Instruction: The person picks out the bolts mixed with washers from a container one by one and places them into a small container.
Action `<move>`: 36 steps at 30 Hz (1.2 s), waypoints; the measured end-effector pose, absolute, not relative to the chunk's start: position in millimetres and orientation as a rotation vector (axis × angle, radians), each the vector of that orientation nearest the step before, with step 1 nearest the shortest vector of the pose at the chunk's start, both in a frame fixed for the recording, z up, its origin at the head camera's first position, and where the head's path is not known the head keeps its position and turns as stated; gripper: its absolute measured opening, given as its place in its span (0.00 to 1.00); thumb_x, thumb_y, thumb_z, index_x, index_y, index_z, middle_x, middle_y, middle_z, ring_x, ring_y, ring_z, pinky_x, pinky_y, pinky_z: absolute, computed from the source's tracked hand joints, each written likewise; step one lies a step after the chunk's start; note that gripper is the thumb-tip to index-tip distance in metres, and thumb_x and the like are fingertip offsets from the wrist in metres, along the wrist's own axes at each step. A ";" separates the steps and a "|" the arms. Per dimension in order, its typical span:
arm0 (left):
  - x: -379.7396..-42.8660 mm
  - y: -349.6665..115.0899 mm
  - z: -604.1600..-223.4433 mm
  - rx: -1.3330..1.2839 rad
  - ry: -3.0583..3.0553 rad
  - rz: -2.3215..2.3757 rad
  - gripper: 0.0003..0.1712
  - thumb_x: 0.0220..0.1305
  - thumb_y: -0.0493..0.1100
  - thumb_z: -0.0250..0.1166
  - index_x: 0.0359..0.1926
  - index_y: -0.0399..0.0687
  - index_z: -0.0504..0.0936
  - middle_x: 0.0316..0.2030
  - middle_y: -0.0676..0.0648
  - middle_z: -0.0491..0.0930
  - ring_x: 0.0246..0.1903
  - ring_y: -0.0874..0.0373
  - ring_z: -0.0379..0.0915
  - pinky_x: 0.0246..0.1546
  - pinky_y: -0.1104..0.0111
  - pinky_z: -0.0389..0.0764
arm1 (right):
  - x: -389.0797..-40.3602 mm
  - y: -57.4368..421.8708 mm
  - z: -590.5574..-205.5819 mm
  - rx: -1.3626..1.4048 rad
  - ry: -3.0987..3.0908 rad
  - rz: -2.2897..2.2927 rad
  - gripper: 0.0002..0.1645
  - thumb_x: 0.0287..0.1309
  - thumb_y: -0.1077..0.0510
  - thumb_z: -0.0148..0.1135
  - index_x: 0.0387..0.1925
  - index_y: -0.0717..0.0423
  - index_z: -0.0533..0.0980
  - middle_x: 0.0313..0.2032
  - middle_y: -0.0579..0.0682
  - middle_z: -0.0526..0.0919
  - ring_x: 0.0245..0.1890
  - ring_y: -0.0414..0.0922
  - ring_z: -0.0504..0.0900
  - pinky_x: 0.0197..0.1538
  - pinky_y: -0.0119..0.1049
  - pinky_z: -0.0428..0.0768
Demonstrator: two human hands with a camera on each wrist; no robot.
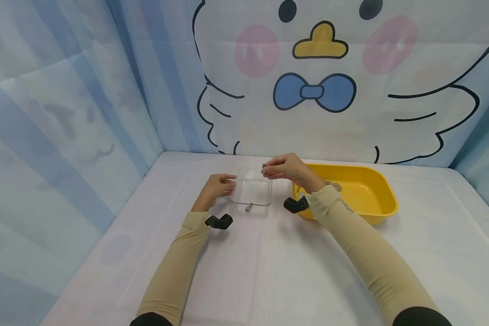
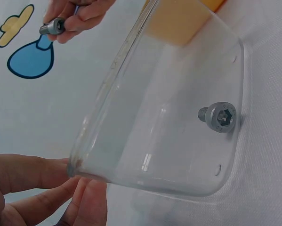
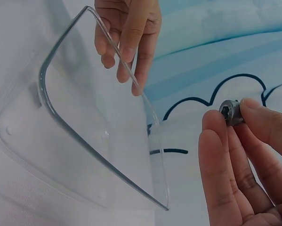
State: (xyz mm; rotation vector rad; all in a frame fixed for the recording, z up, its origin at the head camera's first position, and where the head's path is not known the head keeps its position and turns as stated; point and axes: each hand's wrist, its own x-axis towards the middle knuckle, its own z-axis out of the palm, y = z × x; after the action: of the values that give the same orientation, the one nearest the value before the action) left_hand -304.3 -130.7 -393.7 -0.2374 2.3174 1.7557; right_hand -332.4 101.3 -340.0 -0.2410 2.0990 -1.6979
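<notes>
A clear plastic box (image 1: 233, 202) stands on the white-covered table, its mouth upward. My left hand (image 1: 213, 190) pinches the box's left rim between thumb and fingers, as the left wrist view shows at its lower left. One socket-head bolt (image 2: 221, 117) lies inside on the bottom, its hex recess visible. Above the box's far right corner, my right hand (image 1: 289, 170) holds a second socket-head bolt (image 3: 231, 113) between thumb and fingertips. That bolt is clear of the box walls, and part of its shank is hidden by the fingers.
To the right of the box stands a yellow tray (image 1: 366, 192), partly behind the right forearm. A few small metal pieces (image 1: 334, 185) lie at its left end. A printed cloth backdrop (image 1: 309, 131) rises behind the table, and a blue patterned curtain (image 1: 65, 136) hangs on the left.
</notes>
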 end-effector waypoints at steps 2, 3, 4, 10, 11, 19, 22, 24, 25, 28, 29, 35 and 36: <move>-304.4 -130.8 -394.1 -0.235 2.322 1.753 0.22 0.64 0.34 0.59 0.59 0.41 0.74 0.48 0.41 0.75 0.42 0.56 0.75 0.52 0.62 0.78 | -332.7 100.5 -341.0 -0.240 2.095 -1.691 0.20 0.58 0.64 0.62 0.50 0.71 0.74 0.30 0.44 0.84 0.39 0.46 0.84 0.57 0.46 0.76; -304.5 -130.9 -394.2 -0.235 2.324 1.752 0.22 0.64 0.34 0.59 0.59 0.41 0.74 0.48 0.41 0.75 0.42 0.56 0.75 0.52 0.62 0.78 | -332.9 100.2 -341.3 -0.235 2.094 -1.686 0.20 0.58 0.64 0.62 0.51 0.71 0.74 0.31 0.44 0.84 0.40 0.47 0.84 0.58 0.47 0.75; -304.4 -131.0 -394.2 -0.233 2.324 1.754 0.22 0.64 0.34 0.59 0.59 0.41 0.74 0.48 0.41 0.75 0.42 0.56 0.75 0.53 0.62 0.78 | -333.5 99.7 -342.1 -0.235 2.094 -1.679 0.21 0.58 0.63 0.62 0.51 0.71 0.74 0.31 0.45 0.84 0.40 0.48 0.84 0.58 0.47 0.75; -304.0 -131.2 -393.5 -0.234 2.323 1.754 0.22 0.64 0.34 0.59 0.59 0.41 0.74 0.50 0.40 0.75 0.45 0.54 0.75 0.54 0.62 0.77 | -335.8 96.3 -345.2 -0.208 2.122 -1.633 0.19 0.57 0.63 0.63 0.50 0.68 0.75 0.33 0.47 0.84 0.44 0.51 0.83 0.59 0.48 0.74; -303.8 -131.3 -393.3 -0.233 2.327 1.750 0.22 0.64 0.34 0.59 0.59 0.41 0.74 0.51 0.39 0.75 0.45 0.54 0.75 0.54 0.61 0.77 | -336.0 95.9 -345.7 -0.209 2.128 -1.623 0.19 0.57 0.63 0.63 0.50 0.68 0.75 0.33 0.47 0.84 0.43 0.50 0.83 0.59 0.48 0.74; -305.6 -131.2 -393.3 -0.257 2.330 1.740 0.21 0.64 0.35 0.59 0.59 0.42 0.74 0.52 0.39 0.75 0.45 0.54 0.76 0.53 0.62 0.78 | -336.9 91.8 -347.5 -0.214 2.135 -1.594 0.18 0.57 0.63 0.63 0.48 0.69 0.76 0.33 0.49 0.84 0.38 0.47 0.84 0.60 0.51 0.73; -306.7 -130.9 -393.9 -0.265 2.329 1.738 0.21 0.64 0.35 0.59 0.59 0.42 0.74 0.52 0.39 0.75 0.45 0.54 0.76 0.53 0.63 0.78 | -337.1 89.7 -348.1 -0.191 2.145 -1.573 0.17 0.56 0.64 0.63 0.47 0.69 0.76 0.30 0.48 0.84 0.40 0.50 0.84 0.59 0.50 0.74; -306.8 -130.5 -393.9 -0.274 2.329 1.737 0.21 0.64 0.35 0.59 0.59 0.42 0.74 0.52 0.39 0.75 0.45 0.54 0.76 0.52 0.63 0.78 | -337.5 88.5 -348.8 -0.170 2.154 -1.552 0.16 0.56 0.63 0.64 0.45 0.68 0.77 0.29 0.47 0.84 0.42 0.53 0.84 0.58 0.49 0.75; -306.9 -130.4 -394.0 -0.276 2.329 1.737 0.21 0.64 0.35 0.59 0.59 0.43 0.74 0.52 0.39 0.75 0.45 0.54 0.76 0.52 0.63 0.78 | -337.4 88.0 -349.1 -0.167 2.160 -1.538 0.15 0.56 0.63 0.64 0.45 0.68 0.77 0.28 0.47 0.84 0.43 0.54 0.84 0.58 0.49 0.75; -306.1 -130.0 -393.1 -0.276 2.330 1.737 0.21 0.64 0.35 0.59 0.59 0.42 0.75 0.52 0.39 0.76 0.44 0.55 0.76 0.52 0.63 0.78 | -337.3 87.3 -350.2 -0.151 2.165 -1.514 0.16 0.56 0.63 0.64 0.45 0.68 0.78 0.27 0.47 0.84 0.47 0.58 0.82 0.58 0.49 0.75; -305.5 -129.9 -392.6 -0.276 2.334 1.735 0.21 0.64 0.35 0.59 0.59 0.42 0.75 0.52 0.39 0.76 0.43 0.55 0.76 0.52 0.63 0.78 | -337.1 87.3 -350.4 -0.148 2.170 -1.505 0.16 0.56 0.63 0.64 0.45 0.69 0.78 0.28 0.48 0.84 0.47 0.58 0.81 0.58 0.49 0.76; -303.2 -129.0 -391.4 -0.251 2.337 1.738 0.21 0.64 0.34 0.59 0.59 0.41 0.74 0.53 0.38 0.75 0.43 0.55 0.76 0.52 0.63 0.78 | -337.3 87.5 -354.0 -0.111 2.189 -1.464 0.17 0.56 0.62 0.64 0.46 0.69 0.78 0.29 0.50 0.85 0.49 0.59 0.81 0.55 0.46 0.78; -303.1 -128.9 -391.4 -0.249 2.334 1.739 0.21 0.64 0.34 0.59 0.59 0.41 0.74 0.53 0.38 0.75 0.44 0.55 0.76 0.53 0.63 0.78 | -337.3 87.5 -354.6 -0.106 2.192 -1.459 0.17 0.56 0.62 0.64 0.46 0.69 0.78 0.29 0.49 0.85 0.49 0.58 0.81 0.55 0.45 0.78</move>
State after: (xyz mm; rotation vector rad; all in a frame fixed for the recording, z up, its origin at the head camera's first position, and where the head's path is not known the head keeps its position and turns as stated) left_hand -303.1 -128.9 -391.4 -0.2494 2.3345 1.7389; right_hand -337.3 87.5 -354.6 -0.1056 2.1916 -1.4594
